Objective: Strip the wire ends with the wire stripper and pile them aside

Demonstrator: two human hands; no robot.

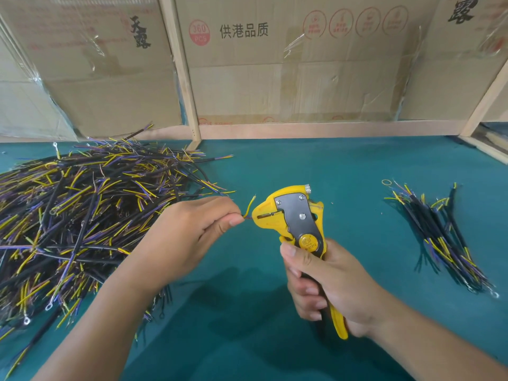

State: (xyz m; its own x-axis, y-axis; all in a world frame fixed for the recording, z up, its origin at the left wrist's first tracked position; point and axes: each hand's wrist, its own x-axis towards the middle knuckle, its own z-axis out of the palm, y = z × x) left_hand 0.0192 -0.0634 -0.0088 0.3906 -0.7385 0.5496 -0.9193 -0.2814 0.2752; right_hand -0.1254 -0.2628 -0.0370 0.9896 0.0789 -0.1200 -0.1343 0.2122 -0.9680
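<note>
Two hands busy: my left hand [192, 232] pinches a wire [248, 209] whose end sits at the mouth of the wire stripper [294, 218]; my right hand [330, 284] grips its handles. Small pile [439, 235] lies right.

Middle cardboard box [288, 64]: black print "供港品质", and left of it a red round stamp [199, 32] reading "360 PCS". Four red circular icons along its upper right, their text too small to read. Left cardboard box [90, 64]: black brush characters "天露". Right cardboard box [453, 64]: part of the same brush characters, cut off at top. Wire stripper [295, 221]: yellow pivot disc with small print, illegible.
</note>
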